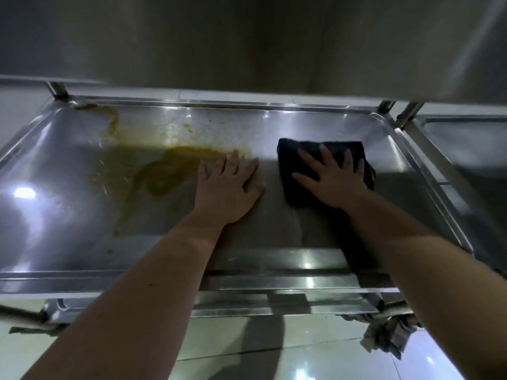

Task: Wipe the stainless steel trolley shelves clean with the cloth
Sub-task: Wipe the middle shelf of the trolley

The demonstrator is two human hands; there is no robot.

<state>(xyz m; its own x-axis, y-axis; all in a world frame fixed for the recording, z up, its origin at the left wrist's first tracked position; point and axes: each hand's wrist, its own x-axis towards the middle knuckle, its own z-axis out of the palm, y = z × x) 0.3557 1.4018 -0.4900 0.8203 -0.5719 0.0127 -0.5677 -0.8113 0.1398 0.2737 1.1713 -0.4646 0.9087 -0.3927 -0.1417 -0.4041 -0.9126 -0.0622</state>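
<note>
The stainless steel trolley shelf [315,278] fills the middle of the head view, under the upper shelf [247,45]. A yellow-brown smear [164,171] spreads over its left half, with a thin trail reaching the back left corner. My right hand [333,179] lies flat with spread fingers on a folded dark cloth [290,157] on the shelf's right half. My left hand [227,187] rests flat on the bare steel just right of the smear, fingertips at its edge.
A second steel trolley shelf [466,138] stands close on the right, upright posts [408,113] between the two. Below the front rim a lower shelf edge [274,305] and glossy floor tiles [315,352] show. A crumpled rag [389,335] hangs at the lower right corner.
</note>
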